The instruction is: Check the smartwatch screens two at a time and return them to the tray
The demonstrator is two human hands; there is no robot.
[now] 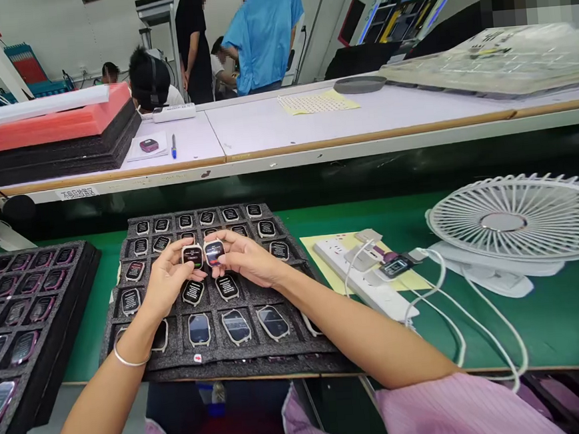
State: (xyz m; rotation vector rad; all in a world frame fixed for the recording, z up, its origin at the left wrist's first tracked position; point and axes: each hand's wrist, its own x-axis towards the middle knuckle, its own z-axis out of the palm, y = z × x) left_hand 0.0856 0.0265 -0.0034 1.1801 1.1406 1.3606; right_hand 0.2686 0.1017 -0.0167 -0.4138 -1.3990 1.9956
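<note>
Above the middle of a black foam tray point(168, 361), each of my hands has a smartwatch body without a strap. My left hand point(167, 280) grips one smartwatch point(192, 257) by its edges, its screen lit, the thumb at its lower side. Close beside it, my right hand point(247, 257) has a second smartwatch point(215, 252) between its fingers, with the thumb on the lower part of the lit screen. Rows of similar silver-rimmed watches, such as one watch point(199, 330) in front, lie in the tray's pockets, several showing white text. My forearms cover some pockets.
A second foam tray point(82, 287) with purple-rimmed watches is at left. On the right are a power strip point(358, 285) with white cables and a white fan point(503, 223). A shelf point(257, 129) behind carries foam stacks, a pen point(173, 146) and papers. Several people are beyond it.
</note>
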